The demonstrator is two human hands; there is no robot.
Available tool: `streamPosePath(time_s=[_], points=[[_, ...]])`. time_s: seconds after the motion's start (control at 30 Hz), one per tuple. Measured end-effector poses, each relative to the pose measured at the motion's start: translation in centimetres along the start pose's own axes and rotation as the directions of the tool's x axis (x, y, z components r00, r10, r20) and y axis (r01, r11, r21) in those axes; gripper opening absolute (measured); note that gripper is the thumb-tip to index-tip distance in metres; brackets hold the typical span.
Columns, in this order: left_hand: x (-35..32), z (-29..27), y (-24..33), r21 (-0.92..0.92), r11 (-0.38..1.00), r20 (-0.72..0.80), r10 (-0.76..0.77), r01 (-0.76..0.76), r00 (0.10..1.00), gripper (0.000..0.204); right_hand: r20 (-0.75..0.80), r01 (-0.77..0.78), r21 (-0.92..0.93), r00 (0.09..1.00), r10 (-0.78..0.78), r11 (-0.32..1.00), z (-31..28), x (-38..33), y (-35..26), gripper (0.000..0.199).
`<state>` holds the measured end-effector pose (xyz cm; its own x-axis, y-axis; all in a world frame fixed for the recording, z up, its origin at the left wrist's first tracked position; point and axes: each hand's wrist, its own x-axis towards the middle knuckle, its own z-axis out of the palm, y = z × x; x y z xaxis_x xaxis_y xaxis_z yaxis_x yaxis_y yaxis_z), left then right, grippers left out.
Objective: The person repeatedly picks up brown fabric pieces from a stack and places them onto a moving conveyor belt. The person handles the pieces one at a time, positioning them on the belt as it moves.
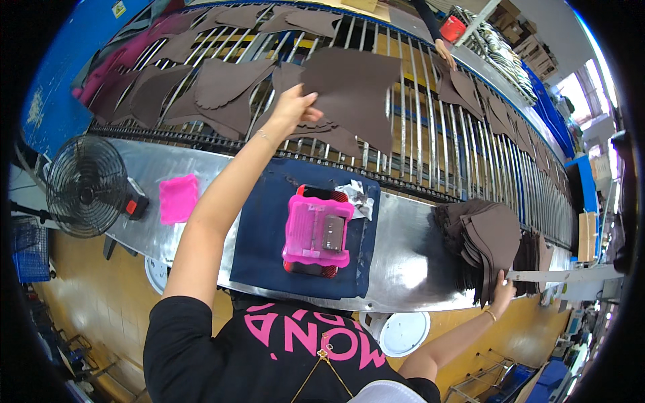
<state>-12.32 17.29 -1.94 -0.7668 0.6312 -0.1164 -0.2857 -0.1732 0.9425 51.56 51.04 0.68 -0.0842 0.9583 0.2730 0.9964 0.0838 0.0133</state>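
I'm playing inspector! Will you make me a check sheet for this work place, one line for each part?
Surface: shiny metal table, with a dark blue mat on it.
Job's things: big brown sheet above the metal bars; brown stack on the table's right side.
Clutter: pink tray and crumpled white scrap at the mat; flat pink thing left of it.
Grip: left hand at the big sheet's edge, pinch unclear; right hand touching the stack.
Cables: nothing seen for certain.
Surroundings: black fan at left; another person's hand beyond the bars.
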Motion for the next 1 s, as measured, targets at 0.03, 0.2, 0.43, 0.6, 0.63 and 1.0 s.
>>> streamPosePath(time_s=[0.03,0.2,0.43,0.6,0.63,1.0], points=[[0.8,-1.8,-1.4,-0.027,0.999,-0.040,-0.023,0.022,0.999,0.041,0.049,0.006,0.036,0.999,-0.008,0.999,0.1,-0.6,-0.7,0.064],[2.7,-4.2,-4.4,-0.006,0.989,-0.172,-0.145,0.146,0.974,0.032,0.035,-0.036,0.023,0.999,0.035,0.999,-1.6,-2.4,-3.2,0.064],[3.6,-4.3,-5.0,0.182,0.968,-0.331,-0.105,0.173,0.938,0.038,-0.125,-0.043,-0.002,0.991,0.043,0.999,-1.8,-2.4,-3.4,0.045],[1.1,-5.2,-2.9,0.579,0.815,-0.296,0.202,0.008,0.934,0.070,-0.192,0.032,0.060,0.981,-0.020,0.998,-7.4,-3.6,-7.3,0.030],[0.7,-5.1,-2.7,0.578,0.811,-0.220,0.261,-0.090,0.940,0.068,-0.254,0.080,0.128,0.966,-0.045,0.988,-10.5,-4.6,-8.9,0.030],[-15.9,6.2,10.9,0.234,0.947,0.516,0.072,-0.221,0.854,0.044,-0.318,0.321,0.947,0.935,-0.157,-0.008,-18.1,-16.7,-28.2,0.023]])
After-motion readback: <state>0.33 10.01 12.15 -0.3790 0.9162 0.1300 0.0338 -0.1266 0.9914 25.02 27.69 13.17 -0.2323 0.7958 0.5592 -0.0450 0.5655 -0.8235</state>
